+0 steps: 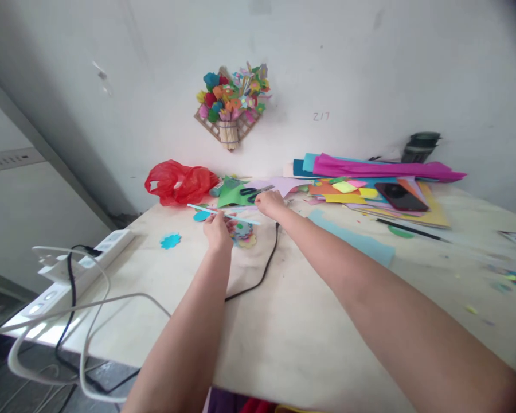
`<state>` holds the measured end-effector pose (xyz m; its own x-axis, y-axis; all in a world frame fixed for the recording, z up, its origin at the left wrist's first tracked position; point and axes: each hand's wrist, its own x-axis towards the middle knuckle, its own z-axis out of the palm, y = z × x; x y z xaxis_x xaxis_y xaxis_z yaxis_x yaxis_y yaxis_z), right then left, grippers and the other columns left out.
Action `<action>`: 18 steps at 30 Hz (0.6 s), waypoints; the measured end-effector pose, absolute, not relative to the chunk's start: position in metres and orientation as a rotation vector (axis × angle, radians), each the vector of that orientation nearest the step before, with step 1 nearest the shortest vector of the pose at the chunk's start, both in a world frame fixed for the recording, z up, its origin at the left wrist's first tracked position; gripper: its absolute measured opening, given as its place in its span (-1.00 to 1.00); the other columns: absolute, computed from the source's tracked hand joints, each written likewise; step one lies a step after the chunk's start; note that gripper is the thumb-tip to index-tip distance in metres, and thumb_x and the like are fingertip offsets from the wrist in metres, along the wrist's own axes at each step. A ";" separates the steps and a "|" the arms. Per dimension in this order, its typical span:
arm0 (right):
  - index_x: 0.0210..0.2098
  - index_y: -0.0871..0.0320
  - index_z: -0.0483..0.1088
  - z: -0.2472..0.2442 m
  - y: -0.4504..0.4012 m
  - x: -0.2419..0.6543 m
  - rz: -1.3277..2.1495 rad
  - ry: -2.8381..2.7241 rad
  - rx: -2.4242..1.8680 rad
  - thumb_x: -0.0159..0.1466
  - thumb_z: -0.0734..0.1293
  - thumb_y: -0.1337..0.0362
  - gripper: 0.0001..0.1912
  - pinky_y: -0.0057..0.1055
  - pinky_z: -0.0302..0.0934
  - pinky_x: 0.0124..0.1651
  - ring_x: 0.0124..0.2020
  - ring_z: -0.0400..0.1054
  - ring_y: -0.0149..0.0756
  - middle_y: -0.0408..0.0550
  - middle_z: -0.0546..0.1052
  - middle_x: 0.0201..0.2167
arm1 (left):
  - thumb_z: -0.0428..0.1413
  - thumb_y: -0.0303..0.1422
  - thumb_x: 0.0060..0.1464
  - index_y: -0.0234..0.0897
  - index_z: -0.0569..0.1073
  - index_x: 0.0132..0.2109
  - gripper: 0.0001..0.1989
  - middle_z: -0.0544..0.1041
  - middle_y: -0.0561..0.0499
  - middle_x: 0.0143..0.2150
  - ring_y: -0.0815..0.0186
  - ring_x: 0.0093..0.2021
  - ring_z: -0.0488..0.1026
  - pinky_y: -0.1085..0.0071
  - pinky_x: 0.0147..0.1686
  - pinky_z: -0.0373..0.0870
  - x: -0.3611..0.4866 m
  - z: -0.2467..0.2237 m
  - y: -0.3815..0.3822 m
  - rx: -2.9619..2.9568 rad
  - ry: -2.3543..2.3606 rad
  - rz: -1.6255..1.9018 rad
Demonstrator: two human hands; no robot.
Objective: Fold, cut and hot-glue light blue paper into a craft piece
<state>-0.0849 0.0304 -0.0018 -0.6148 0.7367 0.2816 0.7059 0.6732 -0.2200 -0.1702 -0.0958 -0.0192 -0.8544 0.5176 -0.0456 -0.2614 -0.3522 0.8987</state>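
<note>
A flower decoration point(232, 97) hangs on the wall point(352, 69).

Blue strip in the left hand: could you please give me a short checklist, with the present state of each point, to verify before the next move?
1. Strip held by the left hand: ok, its two ends stick out on either side.
2. Scissors close to the right hand: ok, they lie right by it.
3. Right hand's grip on the scissors: cannot tell, its fingertips do not show clearly.
4. Work area free of the black cable: not ok, it lies on the table near the hands.
5. Phone away from both hands: ok, it lies well to the right.
</note>
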 end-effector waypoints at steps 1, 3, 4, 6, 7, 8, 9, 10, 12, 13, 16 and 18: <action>-0.32 0.21 0.50 -0.003 0.034 -0.092 0.111 -2.561 -1.145 0.14 0.23 0.39 -0.79 -0.27 0.03 -0.02 -0.13 0.33 -0.12 0.10 0.52 -0.24 | 0.01 -0.41 -0.09 -0.29 0.21 -0.44 -0.92 0.47 0.03 -0.59 0.47 -0.73 0.30 0.60 -0.76 0.06 -0.169 -0.019 -0.098 0.343 1.394 2.249; -0.31 0.27 0.49 -0.008 0.041 -0.106 0.134 -2.562 -1.184 0.11 0.27 0.42 -0.81 -0.25 0.00 0.00 -0.11 0.32 -0.11 0.17 0.51 -0.23 | 0.02 -0.37 -0.10 -0.28 0.20 -0.45 -0.88 0.49 0.01 -0.58 0.48 -0.75 0.28 0.59 -0.76 0.03 -0.167 -0.018 -0.101 0.381 1.332 2.278; -0.31 0.30 0.49 -0.011 0.045 -0.112 0.157 -2.551 -1.202 0.10 0.29 0.43 -0.82 -0.25 -0.01 0.01 -0.10 0.32 -0.11 0.19 0.51 -0.23 | 0.03 -0.36 -0.10 -0.28 0.20 -0.45 -0.87 0.49 0.01 -0.58 0.49 -0.75 0.26 0.59 -0.76 0.02 -0.167 -0.019 -0.102 0.394 1.312 2.288; -0.30 0.32 0.49 -0.016 0.051 -0.122 0.173 -2.560 -1.230 0.08 0.30 0.45 -0.81 -0.23 0.00 0.01 -0.10 0.33 -0.10 0.23 0.50 -0.22 | 0.04 -0.34 -0.11 -0.28 0.21 -0.45 -0.86 0.49 0.02 -0.59 0.50 -0.76 0.25 0.59 -0.75 0.03 -0.167 -0.021 -0.103 0.402 1.294 2.303; -0.28 0.33 0.48 -0.019 0.054 -0.127 0.156 -2.582 -1.243 0.08 0.29 0.45 -0.79 -0.22 0.00 0.01 -0.09 0.32 -0.10 0.24 0.50 -0.21 | 0.05 -0.33 -0.12 -0.28 0.21 -0.44 -0.85 0.49 0.03 -0.59 0.51 -0.76 0.25 0.59 -0.73 0.04 -0.167 -0.022 -0.103 0.398 1.295 2.304; -0.25 0.32 0.48 -0.020 0.056 -0.131 0.125 -2.613 -1.253 0.09 0.28 0.45 -0.77 -0.21 0.01 0.01 -0.08 0.32 -0.09 0.25 0.50 -0.20 | 0.05 -0.33 -0.12 -0.28 0.21 -0.44 -0.85 0.49 0.04 -0.59 0.51 -0.75 0.25 0.59 -0.72 0.05 -0.167 -0.024 -0.103 0.389 1.298 2.301; -0.22 0.31 0.47 -0.021 0.058 -0.134 0.090 -2.644 -1.262 0.11 0.26 0.45 -0.75 -0.21 0.02 0.01 -0.07 0.32 -0.09 0.24 0.49 -0.18 | 0.05 -0.33 -0.13 -0.28 0.21 -0.43 -0.84 0.49 0.04 -0.59 0.50 -0.75 0.26 0.59 -0.72 0.06 -0.168 -0.025 -0.103 0.380 1.302 2.296; -0.19 0.29 0.46 -0.022 0.060 -0.137 0.056 -2.674 -1.267 0.12 0.24 0.44 -0.73 -0.21 0.02 0.01 -0.05 0.31 -0.09 0.23 0.48 -0.16 | 0.06 -0.32 -0.14 -0.28 0.21 -0.43 -0.84 0.49 0.04 -0.60 0.50 -0.75 0.26 0.59 -0.72 0.06 -0.168 -0.026 -0.102 0.371 1.305 2.290; -0.16 0.26 0.45 -0.021 0.064 -0.141 0.027 -2.723 -1.273 0.13 0.24 0.43 -0.71 -0.23 0.04 0.00 -0.04 0.30 -0.11 0.21 0.47 -0.13 | 0.07 -0.32 -0.15 -0.27 0.21 -0.42 -0.82 0.49 0.03 -0.59 0.49 -0.74 0.27 0.59 -0.72 0.05 -0.168 -0.028 -0.102 0.362 1.308 2.280; -0.16 0.26 0.45 -0.021 0.065 -0.142 0.029 -2.741 -1.271 0.12 0.25 0.42 -0.71 -0.24 0.05 0.00 -0.04 0.30 -0.11 0.21 0.46 -0.12 | 0.08 -0.32 -0.16 -0.28 0.21 -0.42 -0.81 0.49 0.03 -0.60 0.49 -0.75 0.27 0.59 -0.72 0.05 -0.168 -0.029 -0.101 0.362 1.310 2.275; -0.14 0.26 0.44 -0.019 0.065 -0.141 0.021 -2.781 -1.250 0.11 0.27 0.41 -0.70 -0.25 0.08 -0.01 -0.03 0.30 -0.09 0.22 0.46 -0.11 | 0.09 -0.29 -0.16 -0.28 0.21 -0.42 -0.79 0.49 0.02 -0.59 0.49 -0.75 0.27 0.59 -0.72 0.05 -0.168 -0.029 -0.101 0.367 1.320 2.259; -0.15 0.28 0.44 -0.018 0.063 -0.139 -0.017 -2.789 -1.208 0.11 0.26 0.43 -0.70 -0.24 0.08 0.00 -0.03 0.30 -0.09 0.22 0.46 -0.11 | 0.10 -0.27 -0.16 -0.29 0.21 -0.42 -0.77 0.49 0.01 -0.59 0.49 -0.75 0.27 0.59 -0.73 0.06 -0.168 -0.029 -0.101 0.375 1.329 2.248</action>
<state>-0.1385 0.0630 -0.0182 -0.6795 0.7271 0.0979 0.7282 0.6846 -0.0305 -0.1680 -0.1013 -0.0291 -0.8382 0.5451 -0.0157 -0.2764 -0.3999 0.8739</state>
